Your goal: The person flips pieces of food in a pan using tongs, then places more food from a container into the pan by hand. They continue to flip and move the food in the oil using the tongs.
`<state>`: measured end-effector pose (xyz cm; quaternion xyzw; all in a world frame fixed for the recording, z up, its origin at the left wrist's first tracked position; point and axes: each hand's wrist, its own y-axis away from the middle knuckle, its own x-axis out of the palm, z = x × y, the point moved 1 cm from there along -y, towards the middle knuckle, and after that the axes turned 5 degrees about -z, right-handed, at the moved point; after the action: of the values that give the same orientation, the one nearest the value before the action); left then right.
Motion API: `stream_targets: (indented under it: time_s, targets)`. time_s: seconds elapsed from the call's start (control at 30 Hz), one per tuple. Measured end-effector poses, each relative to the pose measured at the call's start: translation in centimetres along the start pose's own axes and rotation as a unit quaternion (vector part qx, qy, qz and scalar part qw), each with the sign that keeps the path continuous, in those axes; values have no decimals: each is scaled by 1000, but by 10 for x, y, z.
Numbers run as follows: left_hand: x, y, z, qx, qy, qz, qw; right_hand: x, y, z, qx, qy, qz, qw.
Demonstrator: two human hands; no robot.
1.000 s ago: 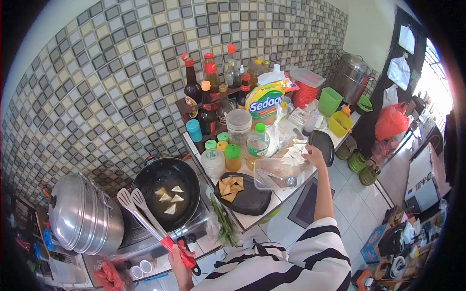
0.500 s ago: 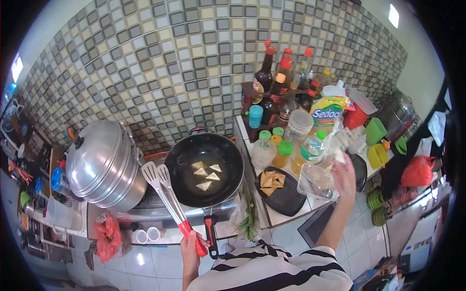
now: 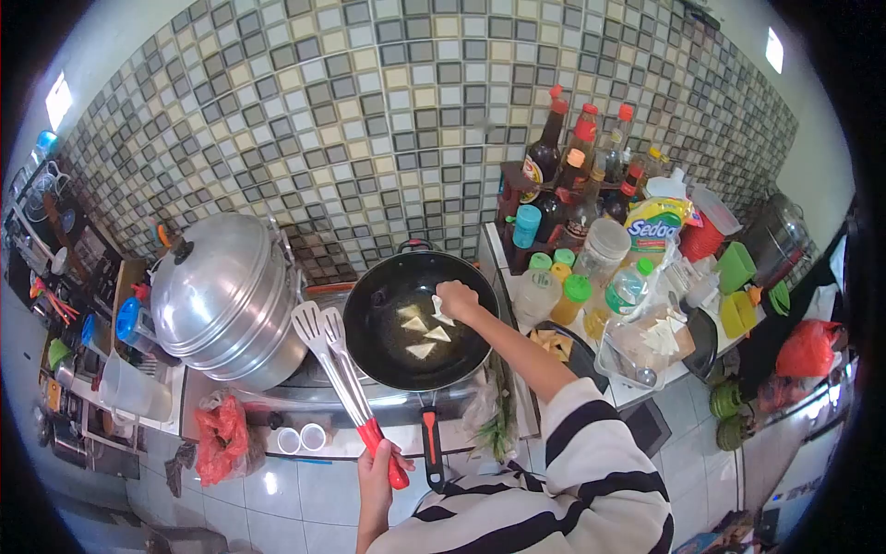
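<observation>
Items: one pastry triangle (image 3: pixel 441 311), pinched in our right hand (image 3: pixel 459 301) over the pan (image 3: pixel 369 325), light, soft and easily torn, we judge, best held by a corner; tongs (image 3: pixel 352 391), handle gripped in our left hand (image 3: pixel 377 473).

Right forearm (image 3: pixel 528 355) hides part of the black plate (image 3: pixel 591 361); striped shirt (image 3: pixel 600 452) cut off below; bottle label (image 3: pixel 532 170) blurred.

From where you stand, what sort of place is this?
Looks like a kitchen, likely a home one: a black round wok with pale triangular pieces in it, a large silver metal steamer pot beside it, and dark glass bottles with red caps by the tiled wall.
</observation>
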<state>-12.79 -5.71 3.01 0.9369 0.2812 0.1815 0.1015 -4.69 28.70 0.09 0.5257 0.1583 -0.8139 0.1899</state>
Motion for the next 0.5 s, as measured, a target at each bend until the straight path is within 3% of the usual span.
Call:
stream_targets:
  time_s: [0.07,0.23,0.43,0.5]
  targets:
    - [-1,2,1,1,2,-3,1000,16,-18,6,35,66,30,997]
    - [0,6,4,-7,13,5,1000,37,-36,7,-14,133,47,990]
    - [7,2,3,-13,-7,24,1000,20,-37,-1,-33,105,-82,990]
    - [12,0,2,-15,-9,34,999,-4,-27,-5,-92,77,-123,985]
